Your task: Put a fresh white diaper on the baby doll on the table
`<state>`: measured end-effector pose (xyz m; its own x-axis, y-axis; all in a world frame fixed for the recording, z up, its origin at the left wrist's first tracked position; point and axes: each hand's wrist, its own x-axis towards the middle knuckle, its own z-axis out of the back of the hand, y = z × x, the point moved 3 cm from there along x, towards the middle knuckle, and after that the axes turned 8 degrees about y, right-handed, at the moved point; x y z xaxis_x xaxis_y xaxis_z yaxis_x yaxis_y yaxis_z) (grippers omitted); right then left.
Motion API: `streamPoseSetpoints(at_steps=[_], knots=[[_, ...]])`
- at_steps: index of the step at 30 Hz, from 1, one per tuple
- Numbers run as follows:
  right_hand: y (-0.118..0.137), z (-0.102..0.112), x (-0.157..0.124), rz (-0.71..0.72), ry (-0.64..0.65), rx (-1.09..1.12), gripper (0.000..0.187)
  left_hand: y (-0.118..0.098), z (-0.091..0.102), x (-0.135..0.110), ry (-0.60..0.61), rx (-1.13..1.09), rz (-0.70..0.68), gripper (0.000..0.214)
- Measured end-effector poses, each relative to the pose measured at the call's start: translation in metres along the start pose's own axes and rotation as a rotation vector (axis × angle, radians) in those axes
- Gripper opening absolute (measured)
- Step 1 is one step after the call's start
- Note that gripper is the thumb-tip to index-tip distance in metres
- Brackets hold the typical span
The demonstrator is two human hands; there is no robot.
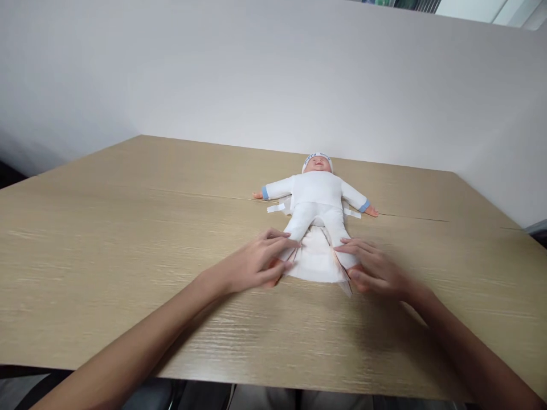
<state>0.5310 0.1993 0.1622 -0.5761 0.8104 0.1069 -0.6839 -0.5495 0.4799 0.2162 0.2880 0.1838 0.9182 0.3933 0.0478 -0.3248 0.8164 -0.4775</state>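
A baby doll (317, 196) in white clothes with blue cuffs and a white cap lies on its back on the wooden table (128, 228), arms spread. A white diaper (316, 262) is spread under its hips and legs, with tape tabs showing beside the waist. My left hand (256, 265) rests on the diaper's left front corner and the doll's foot, fingers curled round the edge. My right hand (374, 270) holds the diaper's right front corner, fingers and thumb closed over it.
A plain white partition wall (273, 85) stands behind the table. The table's near edge runs across the bottom, with my lap below it. A seam crosses the tabletop behind the doll.
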Motion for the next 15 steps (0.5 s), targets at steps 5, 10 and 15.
streamPoseSetpoints(at_steps=[5, 10, 15], knots=[[0.025, -0.028, 0.01, -0.149, -0.121, -0.315, 0.061, -0.014, -0.026, 0.016, -0.107, 0.242, 0.125, 0.052], [0.024, -0.029, 0.021, -0.2, -0.198, -0.298, 0.038, -0.011, -0.022, 0.025, -0.162, 0.269, 0.145, 0.022], [0.005, 0.005, 0.05, -0.156, -0.488, 0.012, 0.027, 0.009, 0.018, 0.047, -0.362, -0.059, 0.112, 0.033]])
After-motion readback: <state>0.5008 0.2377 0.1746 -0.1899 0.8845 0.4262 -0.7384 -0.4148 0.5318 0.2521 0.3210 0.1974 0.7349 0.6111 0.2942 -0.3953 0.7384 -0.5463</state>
